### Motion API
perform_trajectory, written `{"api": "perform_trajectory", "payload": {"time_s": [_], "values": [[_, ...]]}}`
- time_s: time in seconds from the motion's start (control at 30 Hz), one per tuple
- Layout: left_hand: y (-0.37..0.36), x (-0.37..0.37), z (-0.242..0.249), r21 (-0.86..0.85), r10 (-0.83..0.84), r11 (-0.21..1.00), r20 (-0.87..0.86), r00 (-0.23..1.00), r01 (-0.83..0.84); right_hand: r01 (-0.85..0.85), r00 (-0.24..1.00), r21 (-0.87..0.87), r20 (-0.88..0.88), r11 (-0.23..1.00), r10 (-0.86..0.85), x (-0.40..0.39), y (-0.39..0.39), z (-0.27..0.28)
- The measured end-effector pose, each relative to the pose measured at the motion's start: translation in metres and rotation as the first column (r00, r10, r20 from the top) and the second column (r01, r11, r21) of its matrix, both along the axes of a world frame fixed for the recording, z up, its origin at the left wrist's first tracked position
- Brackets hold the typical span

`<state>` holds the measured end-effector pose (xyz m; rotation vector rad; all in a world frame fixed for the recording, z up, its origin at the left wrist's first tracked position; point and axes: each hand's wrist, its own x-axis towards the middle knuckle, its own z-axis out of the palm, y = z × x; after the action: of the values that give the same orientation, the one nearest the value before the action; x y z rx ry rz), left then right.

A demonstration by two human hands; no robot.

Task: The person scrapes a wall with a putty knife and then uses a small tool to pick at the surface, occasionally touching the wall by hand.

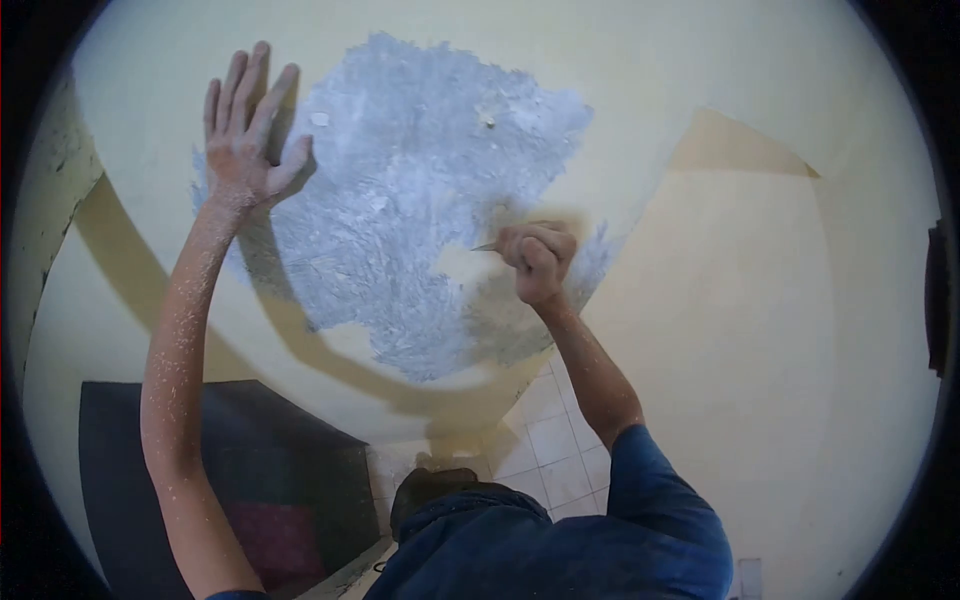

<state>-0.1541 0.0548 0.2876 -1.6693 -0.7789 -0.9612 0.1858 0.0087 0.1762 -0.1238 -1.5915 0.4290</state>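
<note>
My left hand [248, 130] is spread flat against a cream painted wall [760, 300], at the upper left edge of a large grey scraped patch [420, 180]. My right hand [538, 260] is closed around a scraper [487, 246], whose thin blade tip points left and touches the wall. The blade sits at the edge of a small island of remaining cream paint [465, 265] inside the patch. White paint flecks cover my left forearm. The scraper's handle is hidden in my fist.
A dark opening or doorway [250, 470] lies at the lower left. Pale floor tiles [550, 440] show below the patch. My blue shirt [560, 550] fills the bottom centre. A wall corner runs down on the right.
</note>
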Motion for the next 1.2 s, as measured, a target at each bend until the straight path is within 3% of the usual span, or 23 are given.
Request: {"api": "perform_trajectory", "payload": {"time_s": [0.07,0.17,0.23,0.3,0.4,0.5,0.6,0.7,0.8,0.9,1.0,1.1,1.2], "values": [[0.004,0.0,0.006,0.034,-0.006,0.999,-0.011,1.0,0.006,0.193,0.981,0.228,-0.037,0.954,-0.19,0.007,-0.012,-0.005],[0.006,-0.001,0.005,0.059,-0.01,0.998,-0.022,1.0,0.011,0.379,0.923,0.335,-0.075,0.862,-0.377,0.014,-0.007,-0.006],[0.003,-0.001,0.005,0.047,-0.018,0.999,-0.033,0.999,0.02,0.339,0.935,0.264,0.014,0.903,-0.355,0.024,-0.006,-0.018],[0.003,0.001,0.007,0.048,-0.031,0.998,-0.05,0.998,0.033,0.147,0.974,0.135,0.153,0.98,-0.167,0.031,0.001,-0.021],[0.003,0.002,0.009,0.048,-0.004,0.999,-0.072,0.997,0.007,-0.062,0.988,0.1,-0.138,0.993,0.076,0.032,-0.034,0.001],[0.003,0.014,0.021,0.037,0.024,0.999,-0.178,0.984,-0.018,0.216,0.974,0.181,0.024,0.959,-0.224,0.04,-0.005,-0.01],[0.01,0.04,0.051,0.066,0.008,0.998,-0.25,0.968,0.009,0.123,0.991,0.175,-0.068,0.977,-0.113,0.038,-0.024,0.001],[0.014,0.051,0.058,0.088,0.013,0.996,-0.213,0.977,0.006,0.228,0.97,0.185,0.038,0.956,-0.239,0.048,-0.021,-0.004],[0.016,0.051,0.059,0.091,-0.012,0.995,-0.234,0.972,0.034,0.185,0.97,0.143,0.132,0.972,-0.204,0.048,-0.005,-0.023],[0.02,0.048,0.059,0.118,-0.005,0.992,-0.226,0.974,0.033,-0.042,0.986,0.24,-0.149,0.97,0.08,0.039,-0.032,-0.007],[0.017,0.05,0.054,0.097,0.002,0.995,-0.24,0.971,0.022,0.105,0.994,0.205,0.001,0.973,-0.108,0.037,-0.006,-0.019],[0.02,0.049,0.059,0.116,-0.001,0.993,-0.263,0.965,0.032,0.092,0.996,0.267,-0.029,0.959,-0.087,0.044,-0.026,-0.008],[0.016,0.047,0.054,0.096,0.035,0.995,-0.246,0.969,-0.012,0.119,0.993,0.199,-0.028,0.973,-0.115,0.04,-0.012,-0.016]]}}
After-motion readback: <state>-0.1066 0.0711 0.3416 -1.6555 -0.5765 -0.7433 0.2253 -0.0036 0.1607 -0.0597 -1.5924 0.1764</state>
